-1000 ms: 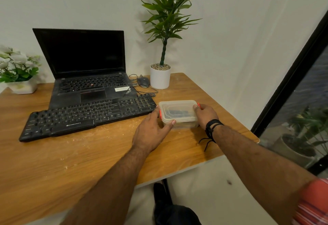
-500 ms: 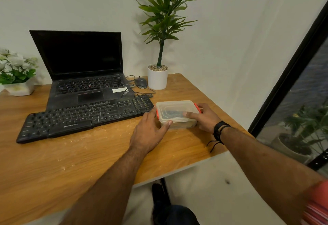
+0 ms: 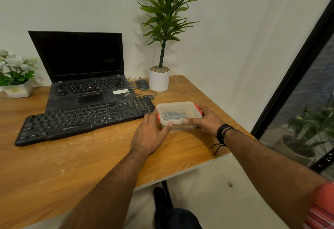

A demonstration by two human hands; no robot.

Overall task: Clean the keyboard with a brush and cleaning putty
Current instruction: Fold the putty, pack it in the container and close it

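Observation:
A clear plastic box (image 3: 179,110) with a lid and orange clips stands on the wooden desk (image 3: 90,156), just right of a black keyboard (image 3: 86,120). Something dark blue shows faintly inside the box. My left hand (image 3: 150,134) grips the box's left end, thumb along its front edge. My right hand (image 3: 206,120) holds the right end, thumb stretched across the front rim. No brush is in view.
An open black laptop (image 3: 86,77) sits behind the keyboard, with a mouse (image 3: 142,84) and cables beside it. A tall plant in a white pot (image 3: 159,78) stands at the back right, a flower pot (image 3: 16,89) at the far left. The desk's right edge is close to the box.
My right thumb has slid from the box's right clip along the front rim toward the middle. My left hand has kept its grip. The box has not visibly moved.

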